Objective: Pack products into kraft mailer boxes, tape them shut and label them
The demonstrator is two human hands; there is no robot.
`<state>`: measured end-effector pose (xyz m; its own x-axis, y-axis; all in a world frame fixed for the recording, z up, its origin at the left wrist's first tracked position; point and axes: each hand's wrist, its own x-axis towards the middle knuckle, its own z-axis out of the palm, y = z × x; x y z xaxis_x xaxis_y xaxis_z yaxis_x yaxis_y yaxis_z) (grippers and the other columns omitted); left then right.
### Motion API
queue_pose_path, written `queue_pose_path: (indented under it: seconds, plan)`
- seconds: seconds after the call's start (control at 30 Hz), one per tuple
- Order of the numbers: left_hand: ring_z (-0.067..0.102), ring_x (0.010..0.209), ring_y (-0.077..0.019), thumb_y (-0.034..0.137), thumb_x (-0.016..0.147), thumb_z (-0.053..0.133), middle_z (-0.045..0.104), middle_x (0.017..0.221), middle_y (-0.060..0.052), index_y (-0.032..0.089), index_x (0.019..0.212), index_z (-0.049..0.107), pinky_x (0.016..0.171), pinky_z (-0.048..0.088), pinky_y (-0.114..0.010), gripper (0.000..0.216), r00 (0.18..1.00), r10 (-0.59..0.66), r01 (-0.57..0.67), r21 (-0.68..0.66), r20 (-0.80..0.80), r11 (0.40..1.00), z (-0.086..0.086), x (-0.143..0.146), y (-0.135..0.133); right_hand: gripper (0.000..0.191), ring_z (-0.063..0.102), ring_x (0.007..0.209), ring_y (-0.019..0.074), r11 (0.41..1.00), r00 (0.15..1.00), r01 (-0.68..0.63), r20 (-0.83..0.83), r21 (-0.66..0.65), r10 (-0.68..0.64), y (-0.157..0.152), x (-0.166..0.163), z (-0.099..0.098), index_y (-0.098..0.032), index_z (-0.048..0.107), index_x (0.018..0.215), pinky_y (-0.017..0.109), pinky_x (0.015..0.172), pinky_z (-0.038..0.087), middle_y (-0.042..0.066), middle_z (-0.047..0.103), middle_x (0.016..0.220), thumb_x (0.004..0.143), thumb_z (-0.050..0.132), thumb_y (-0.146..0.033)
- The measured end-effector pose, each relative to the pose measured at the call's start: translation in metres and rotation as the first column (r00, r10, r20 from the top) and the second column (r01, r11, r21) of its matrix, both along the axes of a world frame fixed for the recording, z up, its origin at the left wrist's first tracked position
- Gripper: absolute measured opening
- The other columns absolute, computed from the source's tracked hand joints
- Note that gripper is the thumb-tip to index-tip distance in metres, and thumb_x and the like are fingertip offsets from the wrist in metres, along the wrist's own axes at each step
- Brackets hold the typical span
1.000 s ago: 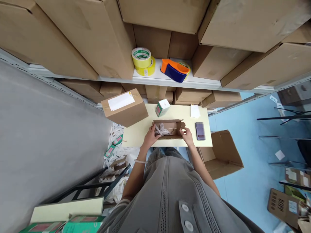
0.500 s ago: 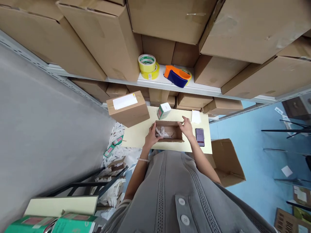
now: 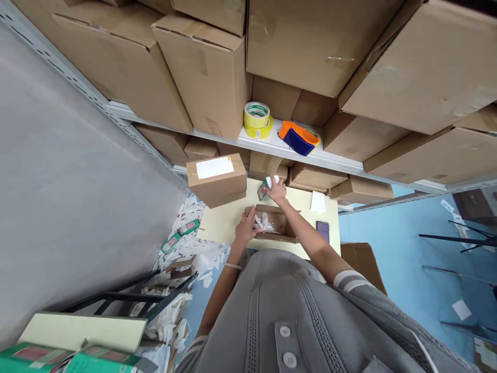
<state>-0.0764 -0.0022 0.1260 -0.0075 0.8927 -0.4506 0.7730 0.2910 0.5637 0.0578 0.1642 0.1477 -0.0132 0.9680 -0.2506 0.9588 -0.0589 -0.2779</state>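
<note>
A small open cardboard box [image 3: 289, 230] stands on the cream table before me, with crumpled white paper [image 3: 264, 223] at its left end. My left hand [image 3: 246, 228] grips the box's left end, fingers over the wall. Behind it, my right hand [image 3: 277, 190] is closed around the top of a small green and white carton [image 3: 263, 191], which appears to rest on the table. My right forearm crosses over the open box and hides part of its right side.
A taped cardboard box with a white label [image 3: 217, 181] stands at the table's back left. A phone [image 3: 323, 231] and white paper [image 3: 318, 202] lie to the right. On the shelf above are tape rolls [image 3: 257, 120] and an orange-blue tape dispenser [image 3: 298, 139], among large cartons.
My right hand has left the open box's right end and moved back and left onto the small carton, gripping it. My left hand stays on the box. The camera view has shifted.
</note>
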Motion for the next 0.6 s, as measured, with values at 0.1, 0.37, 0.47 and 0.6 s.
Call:
queue_pose_path:
  seconds: [0.1, 0.37, 0.47, 0.6]
  plan:
    - [0.058, 0.124, -0.0353, 0.045, 0.082, 0.071, 0.032, 0.157, -0.017, 0.033, 0.159, 0.007, 0.095, 0.049, -0.041, 0.100, 1.000, -0.019, 0.018, -0.009, -0.024, 1.000, -0.004, -0.005, 0.001, 0.071, 0.049, 0.123, 0.0362, 1.000, 1.000, -0.001, 0.031, 0.003, 0.001, 0.000, 0.000, -0.005, -0.030, 0.027, 0.157, 0.043, 0.094, 0.045, 0.019, 0.043, 0.137, 0.093, 0.054, -0.043]
    - [0.054, 0.128, -0.0348, 0.048, 0.085, 0.067, 0.024, 0.162, -0.016, 0.033, 0.159, 0.009, 0.098, 0.049, -0.043, 0.095, 0.989, -0.052, 0.060, 0.053, -0.135, 0.997, -0.012, -0.007, -0.002, 0.068, 0.048, 0.123, 0.0317, 0.999, 1.000, 0.024, 0.002, 0.038, -0.024, -0.004, 0.021, -0.004, -0.034, 0.021, 0.158, 0.039, 0.093, 0.047, 0.014, 0.042, 0.138, 0.096, 0.047, -0.045]
    - [0.039, 0.141, -0.0380, 0.045, 0.085, 0.066, 0.010, 0.166, -0.018, 0.028, 0.159, 0.018, 0.110, 0.039, -0.049, 0.090, 0.965, -0.063, 0.109, 0.168, -0.255, 0.980, -0.013, -0.004, -0.005, 0.069, 0.046, 0.125, 0.0327, 0.988, 0.998, 0.009, -0.055, 0.154, 0.000, -0.016, 0.038, 0.003, -0.034, 0.020, 0.158, 0.041, 0.093, 0.048, 0.014, 0.042, 0.138, 0.095, 0.046, -0.046]
    - [0.018, 0.151, -0.0393, 0.040, 0.086, 0.066, 0.006, 0.166, -0.019, 0.021, 0.158, 0.024, 0.120, 0.016, -0.059, 0.085, 0.929, -0.074, 0.166, 0.228, -0.362, 0.959, -0.012, 0.002, -0.010, 0.071, 0.046, 0.125, 0.0329, 0.945, 0.988, 0.023, -0.154, 0.327, 0.029, -0.035, 0.068, 0.024, -0.035, 0.017, 0.159, 0.041, 0.093, 0.049, 0.013, 0.043, 0.137, 0.095, 0.044, -0.049]
